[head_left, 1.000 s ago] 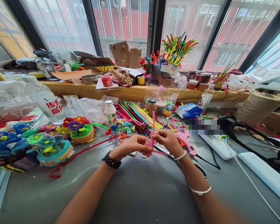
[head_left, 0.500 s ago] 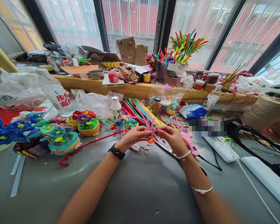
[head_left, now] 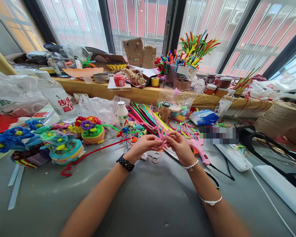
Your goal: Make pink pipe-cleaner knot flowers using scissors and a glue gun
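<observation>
My left hand (head_left: 143,145) and my right hand (head_left: 178,145) meet above the grey table (head_left: 148,197), both pinching a bent pink pipe cleaner (head_left: 161,133) whose ends stick up and away between them. A black watch sits on my left wrist, pearl and silver bracelets on my right. Small scissors (head_left: 154,157) lie just under my hands. A pink glue gun (head_left: 199,150) rests right of my right hand. A bundle of coloured pipe cleaners (head_left: 144,119) lies just beyond.
Finished pipe-cleaner flowers (head_left: 64,144) crowd the left, with a long red pipe cleaner (head_left: 93,154) beside them. A small white bottle (head_left: 122,114), a jar (head_left: 164,112), a water bottle (head_left: 55,97) and plastic bags stand behind. White power strips (head_left: 278,187) and cables lie at right. A cluttered wooden shelf (head_left: 143,93) runs along the windows.
My hands rose slightly and drew closer together. The pink pipe cleaner went from standing upright to bent, with its ends splayed between my fingers. The view shifted a little.
</observation>
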The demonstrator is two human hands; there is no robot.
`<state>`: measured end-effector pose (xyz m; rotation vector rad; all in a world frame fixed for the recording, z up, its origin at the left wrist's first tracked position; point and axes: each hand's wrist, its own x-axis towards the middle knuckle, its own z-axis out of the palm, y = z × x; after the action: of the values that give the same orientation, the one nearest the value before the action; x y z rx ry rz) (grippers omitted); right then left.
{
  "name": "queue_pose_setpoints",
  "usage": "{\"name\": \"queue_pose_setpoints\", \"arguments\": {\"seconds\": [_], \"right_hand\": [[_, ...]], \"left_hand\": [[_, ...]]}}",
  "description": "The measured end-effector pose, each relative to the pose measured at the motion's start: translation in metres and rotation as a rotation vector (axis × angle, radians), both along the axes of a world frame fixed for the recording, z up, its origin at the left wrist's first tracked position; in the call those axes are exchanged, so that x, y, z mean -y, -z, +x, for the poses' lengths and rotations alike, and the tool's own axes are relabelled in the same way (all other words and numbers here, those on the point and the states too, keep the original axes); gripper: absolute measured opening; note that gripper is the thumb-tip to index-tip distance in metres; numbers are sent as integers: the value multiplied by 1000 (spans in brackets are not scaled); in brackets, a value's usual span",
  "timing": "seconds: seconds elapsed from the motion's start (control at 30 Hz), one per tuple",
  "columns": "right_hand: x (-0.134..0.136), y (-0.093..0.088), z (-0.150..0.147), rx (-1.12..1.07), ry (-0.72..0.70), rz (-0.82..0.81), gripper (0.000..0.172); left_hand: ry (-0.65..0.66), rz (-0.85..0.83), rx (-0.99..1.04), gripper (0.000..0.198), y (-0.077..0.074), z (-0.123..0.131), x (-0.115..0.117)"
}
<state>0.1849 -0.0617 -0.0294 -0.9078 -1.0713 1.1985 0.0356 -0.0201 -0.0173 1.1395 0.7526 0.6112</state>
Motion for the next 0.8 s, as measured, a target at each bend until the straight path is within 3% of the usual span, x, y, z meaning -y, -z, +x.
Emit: {"name": "queue_pose_setpoints", "arguments": {"seconds": [0.27,0.4,0.63,0.8], "right_hand": [[4,-2,4,718,294,386,11],[5,-2,5,1007,353,614,18],[4,4,4,1240,357,767,22],[6,4,4,1235,377,755,25]], "left_hand": [[-14,-6,11,21,2,-1,-2],[-45,-19,10,20,2,-1,-2],[-89,-72,24,18,1,1,-3],[-36,-47,65,17,1,-1,-3]]}}
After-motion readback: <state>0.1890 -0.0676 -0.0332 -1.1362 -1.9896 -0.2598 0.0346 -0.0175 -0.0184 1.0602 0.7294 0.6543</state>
